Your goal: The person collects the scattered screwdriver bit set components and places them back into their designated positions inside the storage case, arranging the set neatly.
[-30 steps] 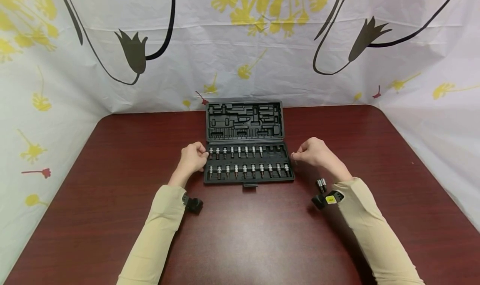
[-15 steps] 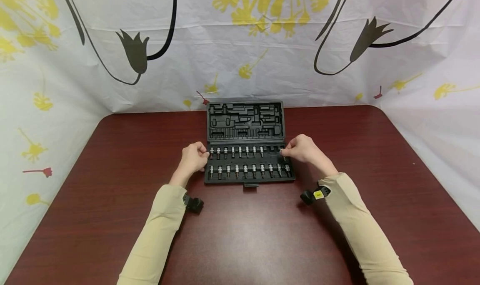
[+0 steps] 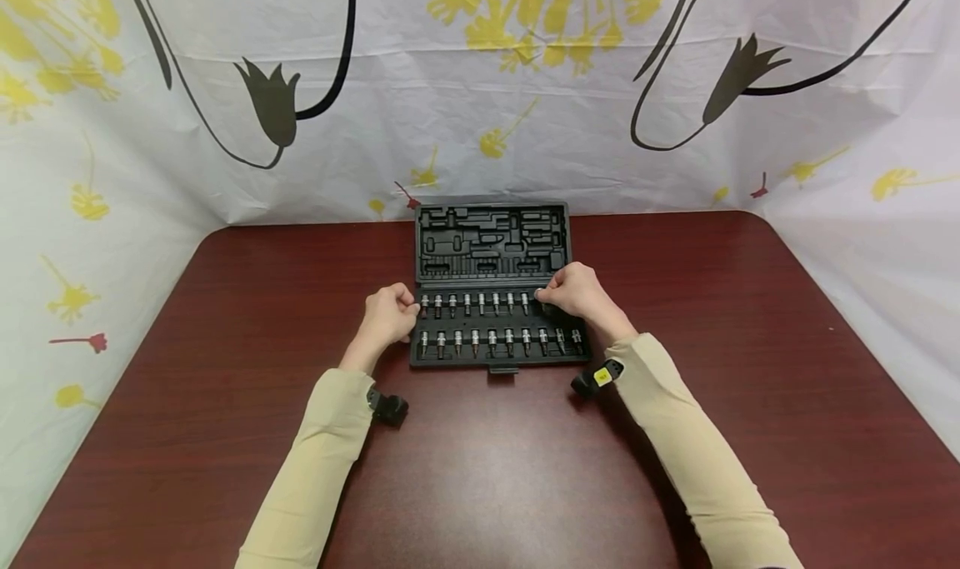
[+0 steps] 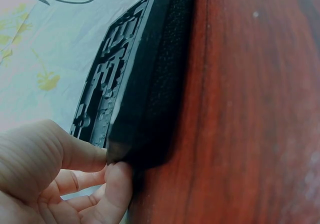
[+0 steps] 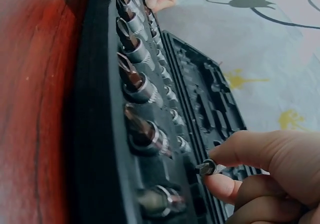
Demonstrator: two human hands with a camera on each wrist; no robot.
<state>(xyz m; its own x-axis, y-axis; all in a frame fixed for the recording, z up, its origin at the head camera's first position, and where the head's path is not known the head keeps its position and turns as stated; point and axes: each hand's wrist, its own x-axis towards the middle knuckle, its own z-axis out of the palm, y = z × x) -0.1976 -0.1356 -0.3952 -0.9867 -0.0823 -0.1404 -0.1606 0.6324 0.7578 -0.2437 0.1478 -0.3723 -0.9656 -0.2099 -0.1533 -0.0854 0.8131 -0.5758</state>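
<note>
Pinching one socket bit (image 5: 206, 167) in right fingers (image 5: 245, 149) (probably light, rigid, slippery — best held by its sides) — gripping the case (image 4: 155, 96) in left fingers (image 4: 118, 186) at one end.

One case (image 3: 457, 324) carries eighteen bits: ten in the front row (image 3: 492, 338) and eight in the back row (image 3: 482, 300). One more bit (image 5: 207, 167) is pinched in the right hand (image 3: 579, 291), making nineteen visible. There are two hands, counting the left hand (image 3: 386, 316), two sleeves (image 3: 318, 452), two wrist cameras (image 3: 392, 409) and one tabletop (image 3: 465, 469).
</note>
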